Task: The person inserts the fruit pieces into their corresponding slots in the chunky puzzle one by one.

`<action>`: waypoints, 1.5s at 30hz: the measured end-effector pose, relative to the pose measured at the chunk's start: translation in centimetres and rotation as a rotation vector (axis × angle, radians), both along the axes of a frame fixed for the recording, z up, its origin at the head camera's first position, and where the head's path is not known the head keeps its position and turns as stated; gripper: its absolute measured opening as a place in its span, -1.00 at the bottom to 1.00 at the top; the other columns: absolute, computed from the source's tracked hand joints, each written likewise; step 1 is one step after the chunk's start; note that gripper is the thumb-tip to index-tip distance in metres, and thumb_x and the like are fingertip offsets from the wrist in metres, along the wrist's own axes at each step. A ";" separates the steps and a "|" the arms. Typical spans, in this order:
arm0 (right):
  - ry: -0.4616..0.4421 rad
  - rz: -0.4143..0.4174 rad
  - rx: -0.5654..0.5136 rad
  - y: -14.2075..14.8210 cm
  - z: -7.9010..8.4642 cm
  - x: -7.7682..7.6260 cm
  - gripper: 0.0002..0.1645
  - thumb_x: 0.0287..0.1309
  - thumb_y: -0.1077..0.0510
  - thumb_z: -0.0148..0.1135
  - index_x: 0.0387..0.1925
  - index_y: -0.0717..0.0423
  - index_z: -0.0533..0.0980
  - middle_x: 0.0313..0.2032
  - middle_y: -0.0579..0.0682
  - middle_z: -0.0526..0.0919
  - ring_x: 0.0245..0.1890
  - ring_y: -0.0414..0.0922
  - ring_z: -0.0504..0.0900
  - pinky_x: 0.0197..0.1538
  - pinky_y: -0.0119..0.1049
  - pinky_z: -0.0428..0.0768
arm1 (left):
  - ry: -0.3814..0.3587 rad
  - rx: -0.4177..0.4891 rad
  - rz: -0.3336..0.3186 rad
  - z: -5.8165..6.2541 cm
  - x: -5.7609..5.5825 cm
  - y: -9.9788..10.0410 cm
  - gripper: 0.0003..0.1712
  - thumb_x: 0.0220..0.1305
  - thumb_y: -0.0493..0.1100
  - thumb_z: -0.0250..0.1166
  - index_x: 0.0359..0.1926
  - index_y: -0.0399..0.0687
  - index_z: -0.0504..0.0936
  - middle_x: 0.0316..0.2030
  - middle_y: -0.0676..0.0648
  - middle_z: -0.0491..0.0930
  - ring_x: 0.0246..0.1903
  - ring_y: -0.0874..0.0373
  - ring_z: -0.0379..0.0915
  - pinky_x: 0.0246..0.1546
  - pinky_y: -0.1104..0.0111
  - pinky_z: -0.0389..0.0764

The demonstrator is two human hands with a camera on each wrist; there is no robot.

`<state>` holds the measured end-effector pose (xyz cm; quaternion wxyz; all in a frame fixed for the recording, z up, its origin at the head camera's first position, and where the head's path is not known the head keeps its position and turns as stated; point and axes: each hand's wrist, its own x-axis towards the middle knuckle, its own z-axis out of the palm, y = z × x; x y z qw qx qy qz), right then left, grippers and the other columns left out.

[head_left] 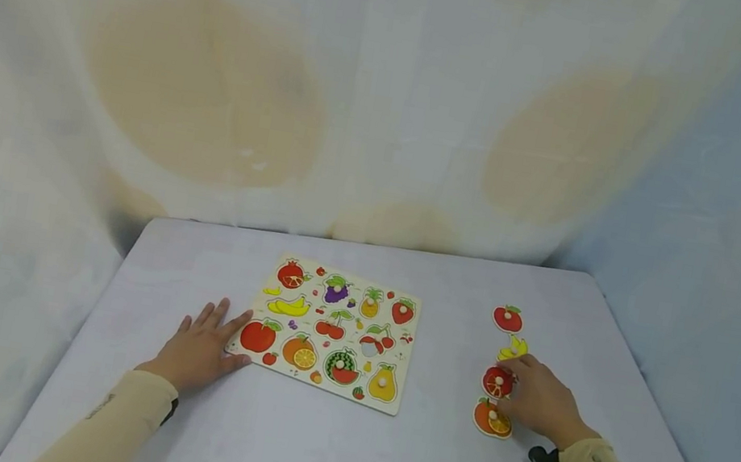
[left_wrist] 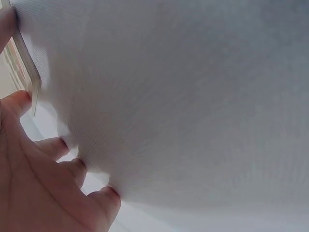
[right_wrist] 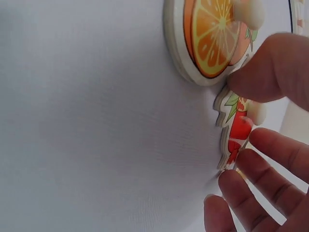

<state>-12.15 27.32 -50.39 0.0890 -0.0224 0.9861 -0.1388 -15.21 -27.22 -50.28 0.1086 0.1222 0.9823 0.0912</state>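
Observation:
My left hand (head_left: 192, 348) lies spread at the left edge of a fruit puzzle board (head_left: 309, 380). Its fingertips rest on the white tabletop, and the thumb and index finger touch the board's edge. My right hand (head_left: 543, 403) reaches over a column of knobbed wooden pieces. Its thumb and index finger lie on either side of the pomegranate piece (right_wrist: 240, 126); the knob is visible between them, ungripped. The orange piece (right_wrist: 215, 38) is nearest the thumb. Beyond the fingers are the banana piece (head_left: 510, 351), partly covered, and the apple piece (head_left: 508, 318).
On the board, knobs show on the grapes (head_left: 335, 289), pineapple (head_left: 370, 303), strawberry (head_left: 403, 312), watermelon (head_left: 342, 367) and pear (head_left: 383, 383). Light cloth walls (head_left: 392, 104) enclose the table's back and sides. A black strap piece (head_left: 545, 461) hangs at my right wrist.

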 end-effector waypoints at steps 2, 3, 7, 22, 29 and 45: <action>-0.005 -0.002 0.016 -0.1 0.1 0.2 -0.27 -0.16 0.03 0.60 0.11 0.16 0.58 0.14 0.28 0.50 0.05 0.22 0.53 -0.02 0.19 0.62 | 0.002 0.004 -0.001 -0.1 0.0 -0.1 -0.06 0.24 0.23 0.35 0.53 0.05 0.21 0.49 -0.41 -0.05 0.45 -0.41 -0.20 0.34 -0.32 -0.10; -0.004 -0.003 0.025 -0.2 0.1 0.3 -0.28 -0.13 0.03 0.59 0.12 0.16 0.58 0.14 0.28 0.50 0.06 0.22 0.53 -0.01 0.19 0.61 | 0.004 0.007 -0.001 -0.2 0.0 -0.1 -0.06 0.24 0.22 0.35 0.53 0.05 0.21 0.49 -0.41 -0.05 0.45 -0.42 -0.20 0.34 -0.32 -0.10; 0.023 0.012 0.062 -0.3 0.1 0.6 -0.31 -0.06 -0.01 0.58 0.13 0.14 0.59 0.14 0.27 0.53 0.09 0.25 0.54 0.03 0.20 0.59 | 0.006 0.009 -0.001 -0.1 0.0 -0.2 -0.06 0.24 0.23 0.35 0.53 0.05 0.21 0.49 -0.41 -0.05 0.45 -0.42 -0.20 0.33 -0.33 -0.11; 0.143 0.032 0.111 -0.3 -1.0 1.3 -0.38 -0.08 0.04 0.56 0.05 0.16 0.60 0.05 0.21 0.60 -0.16 0.10 0.67 -0.20 -0.01 0.71 | 0.011 0.008 -0.003 -1.0 -0.2 -0.4 -0.05 0.23 0.26 0.34 0.53 0.08 0.22 0.50 -0.40 -0.05 0.45 -0.41 -0.21 0.34 -0.33 -0.11; 0.177 0.046 0.133 0.0 -1.0 0.9 -0.39 -0.11 0.02 0.59 0.02 0.11 0.61 0.05 0.18 0.61 -0.15 0.07 0.67 -0.21 -0.03 0.72 | 0.009 0.013 -0.004 -0.7 -0.3 -0.3 -0.06 0.24 0.26 0.34 0.53 0.07 0.21 0.50 -0.40 -0.06 0.45 -0.41 -0.21 0.34 -0.33 -0.12; 0.114 -0.006 0.064 0.0 -0.1 0.5 -0.38 -0.12 -0.01 0.58 0.02 0.12 0.63 -0.02 0.17 0.63 -0.22 0.05 0.63 -0.22 0.01 0.70 | -0.007 0.003 0.012 -0.1 -0.2 0.0 -0.06 0.25 0.24 0.34 0.53 0.08 0.20 0.50 -0.39 -0.06 0.46 -0.40 -0.21 0.35 -0.31 -0.12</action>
